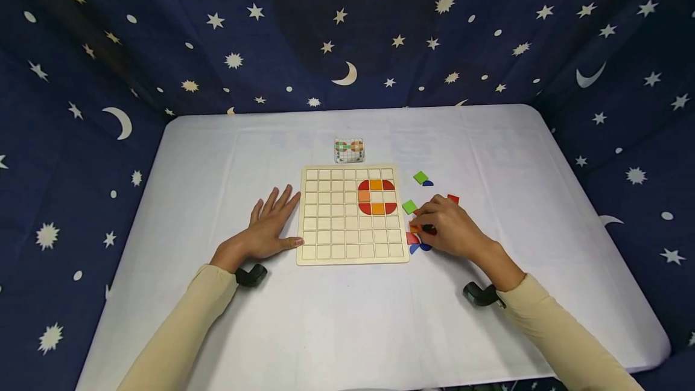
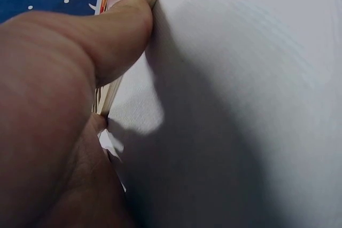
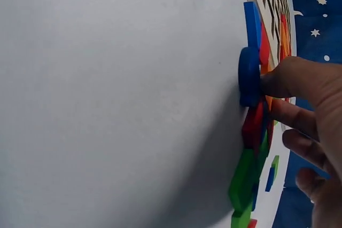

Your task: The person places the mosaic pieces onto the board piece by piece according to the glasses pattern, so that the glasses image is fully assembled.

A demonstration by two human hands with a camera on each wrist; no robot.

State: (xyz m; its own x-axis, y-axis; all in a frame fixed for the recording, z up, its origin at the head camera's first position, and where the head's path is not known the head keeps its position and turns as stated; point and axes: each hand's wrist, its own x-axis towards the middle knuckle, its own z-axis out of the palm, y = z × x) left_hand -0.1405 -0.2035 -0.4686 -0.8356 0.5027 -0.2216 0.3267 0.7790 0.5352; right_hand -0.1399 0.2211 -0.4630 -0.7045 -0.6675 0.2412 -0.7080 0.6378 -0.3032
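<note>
A wooden grid board (image 1: 331, 222) lies on the table, with red and orange tiles (image 1: 377, 185) forming a ring in its upper right part. My left hand (image 1: 268, 228) is spread flat at the board's left side, its thumb on the edge. To the right of the board, my right hand (image 1: 447, 225) reaches into a loose pile of coloured tiles. Its thumb and index finger pinch an orange square tile (image 1: 415, 227), partly hidden by the fingers. Blue (image 3: 249, 76), red (image 3: 252, 125) and green pieces (image 3: 243, 180) lie around the fingertips in the right wrist view.
A small pattern card (image 1: 349, 151) lies just behind the board. A green tile (image 1: 420, 177) and a blue half-round piece (image 1: 428, 183) are apart from the pile, farther back. Dark star-printed cloth (image 1: 380, 35) hangs around the white table (image 1: 326, 330).
</note>
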